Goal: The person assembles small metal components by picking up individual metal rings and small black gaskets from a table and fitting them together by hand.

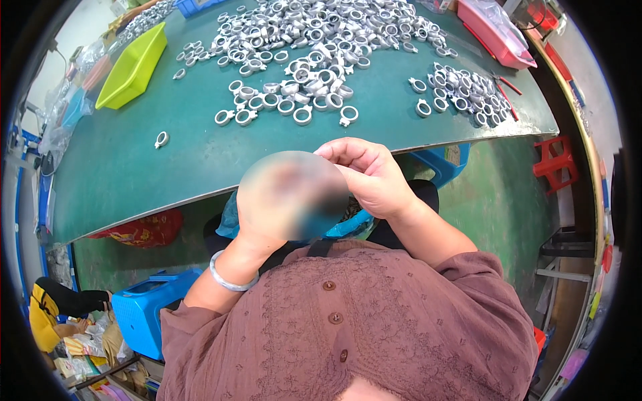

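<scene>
My left hand (256,212), with a pale bangle (231,275) on its wrist, is raised just in front of the table's near edge. A round blur covers its fingers and whatever lies between the two hands. Close beside it, my right hand (378,179) has its fingers curled in and thumb pressed toward them; anything in the pinch is lost in the blur. Beyond them, a large heap of silvery metal rings with small lugs (314,75) spreads over the green table (200,157). A smaller ring pile (463,92) lies to the right, and a single ring (158,141) to the left.
A yellow-green tray (134,67) stands far left, a pink tray (491,37) far right. Red-handled pliers (510,85) lie beside the smaller pile. Below my hands is a blue plastic bag (229,217). Blue stool (144,311) and red stool (556,164) stand on the floor.
</scene>
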Motion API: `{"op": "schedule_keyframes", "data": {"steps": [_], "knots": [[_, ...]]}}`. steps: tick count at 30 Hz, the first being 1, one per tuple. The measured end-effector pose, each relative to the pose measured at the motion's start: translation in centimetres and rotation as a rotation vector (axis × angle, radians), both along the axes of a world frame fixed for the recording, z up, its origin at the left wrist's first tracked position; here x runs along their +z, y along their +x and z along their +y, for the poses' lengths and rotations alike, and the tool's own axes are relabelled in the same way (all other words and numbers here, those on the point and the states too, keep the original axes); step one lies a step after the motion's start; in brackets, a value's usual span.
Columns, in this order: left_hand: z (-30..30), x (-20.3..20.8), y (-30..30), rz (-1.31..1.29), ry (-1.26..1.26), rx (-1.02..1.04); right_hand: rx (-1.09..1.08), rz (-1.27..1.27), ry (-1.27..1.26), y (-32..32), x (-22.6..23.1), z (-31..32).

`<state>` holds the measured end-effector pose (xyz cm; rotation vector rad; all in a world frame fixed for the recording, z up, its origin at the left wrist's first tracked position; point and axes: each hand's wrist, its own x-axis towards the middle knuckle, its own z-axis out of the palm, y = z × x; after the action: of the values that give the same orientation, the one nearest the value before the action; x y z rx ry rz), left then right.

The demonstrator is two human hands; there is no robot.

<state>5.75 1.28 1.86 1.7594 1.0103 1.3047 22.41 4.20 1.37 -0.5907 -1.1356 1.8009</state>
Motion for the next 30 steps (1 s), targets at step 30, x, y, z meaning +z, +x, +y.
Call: {"op": "schedule_keyframes", "data": {"steps": [30], "knots": [[-0.6,-0.6,-0.6,-0.390,-0.401,-0.105,-0.064,-0.157,0.319,0.4,0.1,-0.1]]}}
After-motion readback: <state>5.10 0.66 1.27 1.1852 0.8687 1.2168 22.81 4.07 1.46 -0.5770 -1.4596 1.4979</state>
